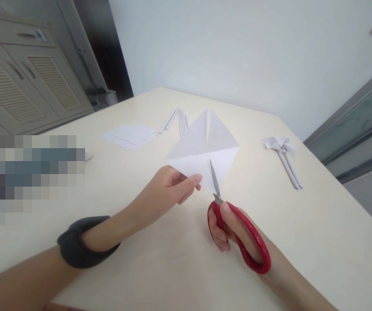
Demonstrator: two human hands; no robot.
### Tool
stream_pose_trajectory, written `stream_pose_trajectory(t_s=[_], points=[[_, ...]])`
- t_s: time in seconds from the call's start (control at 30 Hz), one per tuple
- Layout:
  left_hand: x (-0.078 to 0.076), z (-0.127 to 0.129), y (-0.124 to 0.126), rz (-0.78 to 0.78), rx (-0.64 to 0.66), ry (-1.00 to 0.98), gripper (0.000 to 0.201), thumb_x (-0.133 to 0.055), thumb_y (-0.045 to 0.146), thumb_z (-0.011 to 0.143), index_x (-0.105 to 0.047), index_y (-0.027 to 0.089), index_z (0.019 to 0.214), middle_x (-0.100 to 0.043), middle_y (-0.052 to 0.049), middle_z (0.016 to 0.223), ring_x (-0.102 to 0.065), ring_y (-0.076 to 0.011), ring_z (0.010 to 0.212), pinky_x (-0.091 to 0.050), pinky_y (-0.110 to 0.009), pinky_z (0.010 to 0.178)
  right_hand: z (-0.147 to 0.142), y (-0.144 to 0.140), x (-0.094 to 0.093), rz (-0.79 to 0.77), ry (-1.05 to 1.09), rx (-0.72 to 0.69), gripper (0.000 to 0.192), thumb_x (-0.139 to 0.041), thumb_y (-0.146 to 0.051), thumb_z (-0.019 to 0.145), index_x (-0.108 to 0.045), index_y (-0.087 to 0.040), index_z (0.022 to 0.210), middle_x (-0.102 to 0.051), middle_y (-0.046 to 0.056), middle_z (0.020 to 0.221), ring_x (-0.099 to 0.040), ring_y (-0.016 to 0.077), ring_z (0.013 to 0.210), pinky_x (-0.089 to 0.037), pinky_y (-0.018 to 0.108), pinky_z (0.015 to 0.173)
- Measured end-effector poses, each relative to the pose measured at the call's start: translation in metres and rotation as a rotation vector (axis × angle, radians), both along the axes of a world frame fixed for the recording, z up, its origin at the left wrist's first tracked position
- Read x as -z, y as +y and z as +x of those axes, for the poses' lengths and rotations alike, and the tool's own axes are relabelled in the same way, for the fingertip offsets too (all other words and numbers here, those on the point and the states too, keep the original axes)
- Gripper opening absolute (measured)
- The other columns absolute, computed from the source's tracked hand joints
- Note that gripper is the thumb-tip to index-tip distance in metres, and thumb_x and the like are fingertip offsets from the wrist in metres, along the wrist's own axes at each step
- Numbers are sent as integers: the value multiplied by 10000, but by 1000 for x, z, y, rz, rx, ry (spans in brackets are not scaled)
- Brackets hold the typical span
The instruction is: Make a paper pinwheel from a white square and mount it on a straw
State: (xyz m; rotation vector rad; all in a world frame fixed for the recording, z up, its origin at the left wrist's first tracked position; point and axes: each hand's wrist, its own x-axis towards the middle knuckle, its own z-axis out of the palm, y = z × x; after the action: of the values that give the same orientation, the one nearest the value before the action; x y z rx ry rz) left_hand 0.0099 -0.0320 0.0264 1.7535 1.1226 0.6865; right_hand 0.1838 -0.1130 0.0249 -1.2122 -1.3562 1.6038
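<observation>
A white sheet of paper (202,142), turned like a diamond and creased across its middle, is pinched at its lower left edge by my left hand (179,185). A narrow slit runs down from the sheet's far corner. My right hand (228,229) is wrapped around the red handles of a pair of scissors (253,237). The metal blades point away from me over the near corner of the paper, one lying across it. Whether that lower blade is beneath the sheet cannot be made out. A black band is on my left wrist.
On the white table (322,242), a stack of white paper sheets (129,134) lies to the left. Rolled paper sticks (181,121) lie behind the held sheet. At right are paper pinwheels (281,147) on rolled sticks. A thin paper scrap (177,259) lies near me. A slatted cabinet (27,73) stands beyond.
</observation>
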Motion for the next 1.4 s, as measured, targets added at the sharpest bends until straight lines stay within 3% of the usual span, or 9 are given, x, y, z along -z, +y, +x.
stream_pose_trajectory(t_s=[0.47,0.93,1.4], points=[[-2,2,0,28,3,3,492,-449,403,868,-349,195,434,-409,23,461,-584,-155,684,-446,-239,785,1,1,2,-23,-17,-9,458,-354,-558,909,-353,-196,628,-370,-38,595,-365,106,542,-299,266,568],[-1,2,0,30,45,1,481,-434,394,866,-330,199,439,-390,25,455,-567,-147,632,-462,-237,761,-1,0,-3,-18,31,21,411,-405,-510,911,-386,-192,651,-387,-32,619,-369,114,571,-295,262,578],[-1,2,0,-1,33,-12,484,-447,400,864,-334,200,439,-398,25,460,-611,-170,703,-458,-233,749,-1,1,1,-52,-10,24,488,-400,-637,848,-394,-193,644,-391,-37,586,-390,105,521,-327,259,552]])
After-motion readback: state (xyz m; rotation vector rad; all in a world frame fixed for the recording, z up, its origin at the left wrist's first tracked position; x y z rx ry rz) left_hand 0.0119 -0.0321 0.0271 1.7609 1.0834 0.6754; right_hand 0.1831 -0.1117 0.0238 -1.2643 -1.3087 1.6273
